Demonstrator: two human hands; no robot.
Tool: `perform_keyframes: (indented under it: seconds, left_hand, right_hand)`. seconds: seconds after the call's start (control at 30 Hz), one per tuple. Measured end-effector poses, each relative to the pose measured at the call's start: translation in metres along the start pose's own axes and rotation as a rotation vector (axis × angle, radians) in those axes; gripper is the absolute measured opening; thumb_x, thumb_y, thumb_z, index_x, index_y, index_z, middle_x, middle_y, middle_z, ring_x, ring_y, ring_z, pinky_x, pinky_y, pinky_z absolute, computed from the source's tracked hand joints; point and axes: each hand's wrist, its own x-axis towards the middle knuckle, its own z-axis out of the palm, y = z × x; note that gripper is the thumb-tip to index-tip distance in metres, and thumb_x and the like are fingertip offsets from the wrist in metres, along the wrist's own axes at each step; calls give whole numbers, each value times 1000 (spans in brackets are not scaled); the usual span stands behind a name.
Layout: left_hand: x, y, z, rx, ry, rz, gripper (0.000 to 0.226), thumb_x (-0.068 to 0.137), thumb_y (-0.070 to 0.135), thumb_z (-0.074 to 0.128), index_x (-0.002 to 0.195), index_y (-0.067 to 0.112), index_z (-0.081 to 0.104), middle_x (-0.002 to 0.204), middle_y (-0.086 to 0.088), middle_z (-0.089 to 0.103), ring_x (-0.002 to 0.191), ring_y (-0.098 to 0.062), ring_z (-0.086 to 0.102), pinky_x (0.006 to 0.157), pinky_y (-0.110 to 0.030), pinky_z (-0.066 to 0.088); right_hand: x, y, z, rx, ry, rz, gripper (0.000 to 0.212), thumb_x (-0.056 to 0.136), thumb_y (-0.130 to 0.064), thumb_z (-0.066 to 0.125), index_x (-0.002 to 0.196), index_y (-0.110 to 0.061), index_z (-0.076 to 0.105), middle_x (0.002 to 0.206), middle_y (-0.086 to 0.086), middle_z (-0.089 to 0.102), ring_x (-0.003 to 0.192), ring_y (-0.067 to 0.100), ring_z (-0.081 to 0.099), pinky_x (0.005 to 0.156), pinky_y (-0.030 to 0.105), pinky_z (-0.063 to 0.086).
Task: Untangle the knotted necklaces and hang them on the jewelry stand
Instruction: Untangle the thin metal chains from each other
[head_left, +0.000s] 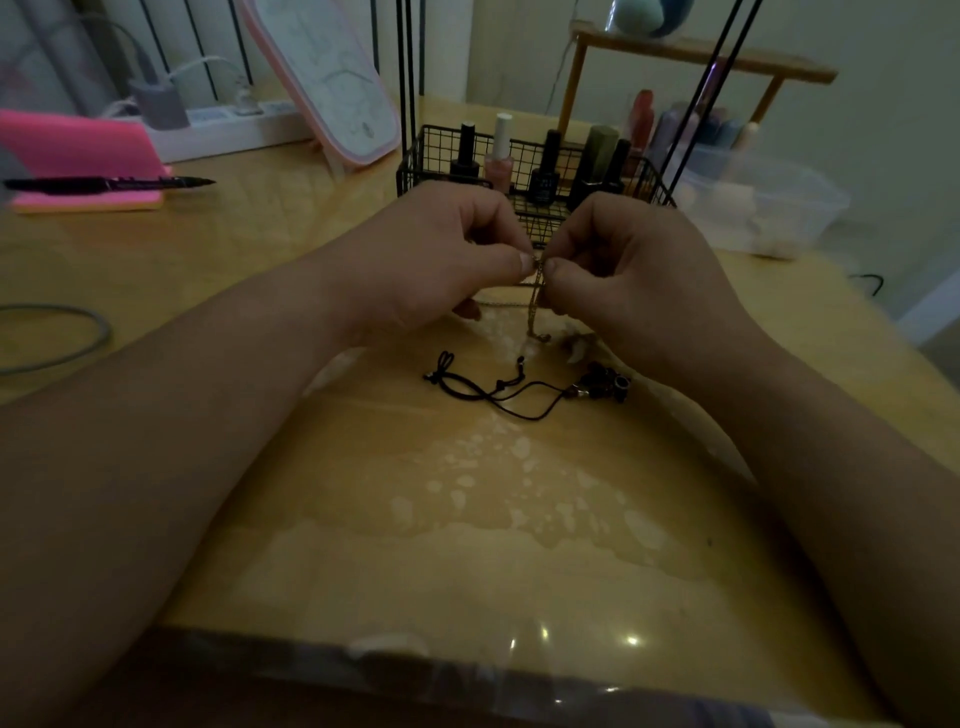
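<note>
1. Dim light is falling over a wooden desk (467, 519), and a wire basket (431, 156) is standing at its far middle.
2. Just in front of the basket, the left hand (441, 249) and right hand (634, 270) are meeting above the desk. Each is pinching a thin chain (535, 306) between thumb and forefinger, with the other fingers curling inward.
3. The chain is hanging down from the two pinches, and its lower end is touching the desk in front of the basket.
4. A black cord (498, 389) with dark beads is lying flat further out from the basket than the chain; whether the two are touching, I cannot tell.
5. The hands seem to be working a knot loose. This probably calls for keeping both pinches close to the snarl, easing the links apart rather than tugging, and letting the tail dangle freely.
6. Counting: two hands, two necklaces (one chain, one cord), one basket holding at least five bottles (501, 150), and one pen (109, 183) lying well left of the basket.
</note>
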Motion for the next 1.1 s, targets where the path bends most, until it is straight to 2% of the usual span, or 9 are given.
perform_keyframes:
  seconds: [0.13,0.37,0.53,0.63,0.73,0.87,0.97,1.03,1.1]
  left_hand:
    - [0,0,1,1,-6,-10,6,96,18,70,91,22,70,86,6,62,68,2,60,65,-20,56]
    - [0,1,3,-4,7,-19,7,94,15,69,87,17,70,67,11,59,61,-3,56,59,-22,54]
    - [3,-2,3,9,43,-47,7,93,17,71,86,19,72,63,12,61,62,-5,58,61,-24,57]
    - [3,-3,4,29,36,-60,5,92,21,71,87,21,72,64,12,61,60,-4,56,55,-21,49]
    - [4,-5,5,27,41,-56,4,92,24,71,89,22,74,62,15,60,56,1,52,56,-22,42]
    - [4,-4,3,34,58,-55,4,93,24,72,90,25,74,65,17,63,55,6,51,54,-16,40]
    - [3,-1,2,19,65,-53,4,91,23,73,87,24,74,71,11,65,59,2,54,53,-14,43]
    - [3,-1,2,18,71,-57,5,91,23,74,86,24,75,74,9,68,63,0,57,57,-18,45]
    - [3,0,3,20,81,-67,4,90,24,75,85,23,76,76,7,69,65,-3,58,61,-25,46]
  right_hand:
    - [-1,-1,1,-14,-11,-6,6,94,-24,72,97,-23,67,82,-6,70,71,6,68,59,19,55]
    - [-3,-2,0,-71,-51,-42,6,95,-24,71,99,-23,67,82,-6,69,68,5,69,61,30,61]
    - [-3,-2,1,-73,-13,-88,6,95,-21,71,98,-21,67,85,-7,68,76,5,66,61,19,55]
    - [-3,-3,2,-37,-14,-65,6,95,-22,71,97,-23,66,85,-7,67,74,5,65,58,14,52]
    - [-2,-3,3,8,-30,-22,5,97,-24,70,97,-25,65,86,-4,70,72,9,68,58,21,57]
    - [-2,-3,3,38,-84,21,5,97,-24,69,98,-25,64,89,-1,74,72,11,72,56,28,62]
    - [-3,-4,2,9,-62,-22,6,96,-22,71,96,-23,65,85,-5,71,70,3,69,57,19,57]
    - [-3,-5,2,17,-43,-43,8,95,-20,72,94,-21,64,81,-7,68,67,-1,64,55,12,50]
    - [-3,-5,3,33,-28,-43,9,94,-19,73,92,-19,64,79,-6,66,65,0,62,54,10,47]
